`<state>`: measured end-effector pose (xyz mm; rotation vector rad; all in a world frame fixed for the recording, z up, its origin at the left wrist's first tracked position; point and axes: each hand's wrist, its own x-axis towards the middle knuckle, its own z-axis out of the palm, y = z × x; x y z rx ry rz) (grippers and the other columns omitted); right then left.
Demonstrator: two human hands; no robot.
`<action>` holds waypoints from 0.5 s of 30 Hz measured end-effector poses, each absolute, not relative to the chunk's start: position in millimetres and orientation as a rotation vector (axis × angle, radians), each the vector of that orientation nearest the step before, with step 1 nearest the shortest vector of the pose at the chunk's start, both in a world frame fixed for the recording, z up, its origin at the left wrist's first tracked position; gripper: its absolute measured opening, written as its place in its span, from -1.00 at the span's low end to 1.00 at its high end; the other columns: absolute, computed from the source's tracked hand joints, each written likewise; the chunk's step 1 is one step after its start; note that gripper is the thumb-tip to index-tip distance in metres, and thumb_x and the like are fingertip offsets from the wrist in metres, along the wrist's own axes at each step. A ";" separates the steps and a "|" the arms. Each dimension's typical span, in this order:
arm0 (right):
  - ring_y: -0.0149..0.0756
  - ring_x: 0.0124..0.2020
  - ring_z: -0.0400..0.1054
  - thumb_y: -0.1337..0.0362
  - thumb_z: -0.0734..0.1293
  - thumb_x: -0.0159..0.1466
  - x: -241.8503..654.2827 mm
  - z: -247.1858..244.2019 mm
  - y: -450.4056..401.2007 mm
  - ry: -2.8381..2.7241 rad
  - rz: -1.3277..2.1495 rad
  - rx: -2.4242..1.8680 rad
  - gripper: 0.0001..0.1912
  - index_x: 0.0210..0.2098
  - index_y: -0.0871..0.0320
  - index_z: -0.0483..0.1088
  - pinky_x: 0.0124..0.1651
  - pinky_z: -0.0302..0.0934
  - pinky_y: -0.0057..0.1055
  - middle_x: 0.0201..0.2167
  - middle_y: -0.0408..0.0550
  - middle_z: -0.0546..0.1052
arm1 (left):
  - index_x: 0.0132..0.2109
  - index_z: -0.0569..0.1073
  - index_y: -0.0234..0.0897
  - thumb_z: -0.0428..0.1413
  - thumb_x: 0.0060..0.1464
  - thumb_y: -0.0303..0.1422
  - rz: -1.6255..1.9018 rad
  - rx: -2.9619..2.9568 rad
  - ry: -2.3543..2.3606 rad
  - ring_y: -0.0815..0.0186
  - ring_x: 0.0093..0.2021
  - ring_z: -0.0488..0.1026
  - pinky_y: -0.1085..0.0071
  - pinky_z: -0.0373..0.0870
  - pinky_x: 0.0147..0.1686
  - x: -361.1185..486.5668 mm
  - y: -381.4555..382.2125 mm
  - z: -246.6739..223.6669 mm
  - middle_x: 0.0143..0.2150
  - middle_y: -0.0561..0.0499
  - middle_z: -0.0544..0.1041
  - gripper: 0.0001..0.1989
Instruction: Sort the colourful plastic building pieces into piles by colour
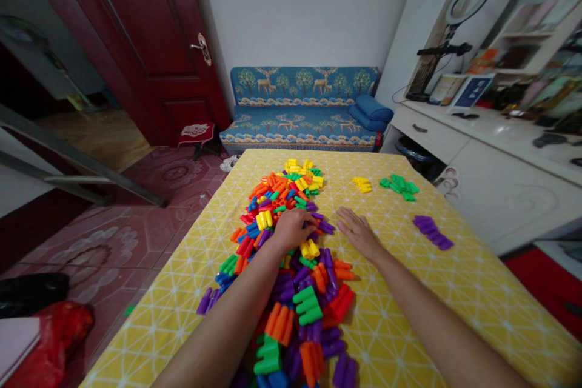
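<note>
A long heap of colourful plastic bullet-shaped building blocks [278, 328] runs along the table. My left hand [293, 231] reaches into the middle of it, fingers curled down among the blocks; what they grip is mostly hidden. Just right of the heap, my right hand [358, 231] lies palm down on the cloth, fingers stretched out and holding nothing. Purple blocks [325, 225] lie between the two hands. Farther right sit separate groups: yellow blocks [362, 184], green blocks [399, 185] and purple blocks [433, 231].
A yellow patterned cloth [409, 291] covers the table. Behind it stands a blue sofa [300, 118]. On the right is a white cabinet [500, 163] with a ring light [470, 0]. At the left are a red door [150, 42], a stool [196, 132] and a metal ladder-like frame [82, 179].
</note>
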<state>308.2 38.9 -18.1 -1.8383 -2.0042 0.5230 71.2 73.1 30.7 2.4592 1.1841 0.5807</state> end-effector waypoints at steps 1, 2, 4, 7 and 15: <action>-0.16 0.42 -0.10 -0.07 0.00 0.39 307.7 -16.4 27.3 -1.990 0.610 -1.742 -0.38 0.32 0.04 0.19 0.43 -0.36 0.07 0.39 -0.03 0.11 | -0.19 0.63 -0.19 0.16 0.09 -0.39 0.581 2.450 1.171 0.21 -0.09 0.52 0.37 0.39 -0.06 70.8 73.4 31.1 -0.16 0.00 0.64 -0.83; -0.15 0.41 -0.06 -0.09 0.02 0.38 307.5 -14.4 15.6 -1.972 0.683 -1.648 -0.39 0.30 0.03 0.22 0.43 -0.36 0.07 0.37 -0.03 0.15 | -0.18 0.63 -0.20 0.14 0.09 -0.41 0.581 2.431 1.146 0.21 -0.08 0.53 0.38 0.39 -0.05 70.1 73.4 32.6 -0.15 -0.01 0.64 -0.81; -0.11 0.38 0.02 -0.13 0.13 0.34 307.7 -9.5 -6.8 -1.929 0.802 -1.497 -0.39 0.26 0.01 0.27 0.43 -0.31 0.06 0.33 0.00 0.23 | -0.14 0.62 -0.21 0.10 0.11 -0.44 0.586 2.363 1.066 0.24 -0.10 0.54 0.40 0.40 -0.06 67.5 71.9 39.6 -0.12 -0.01 0.64 -0.77; -0.05 0.34 0.11 -0.13 0.31 0.23 307.9 -0.8 -31.0 -1.836 0.977 -1.364 -0.38 0.20 0.00 0.36 0.39 -0.11 0.04 0.29 0.03 0.28 | -0.09 0.61 -0.24 0.10 0.09 -0.45 0.535 2.301 0.884 0.26 -0.13 0.56 0.43 0.42 -0.09 60.9 64.8 58.7 -0.11 -0.01 0.64 -0.74; -0.02 0.25 0.23 0.01 0.43 0.15 296.3 2.3 -38.7 -1.680 0.970 -1.268 -0.45 0.10 -0.01 0.44 0.30 0.06 0.07 0.20 0.04 0.40 | -0.08 0.61 -0.09 0.18 -0.10 -0.57 0.199 2.547 0.797 0.19 -0.05 0.54 0.41 0.37 -0.03 51.1 37.3 75.8 -0.07 0.03 0.64 -0.57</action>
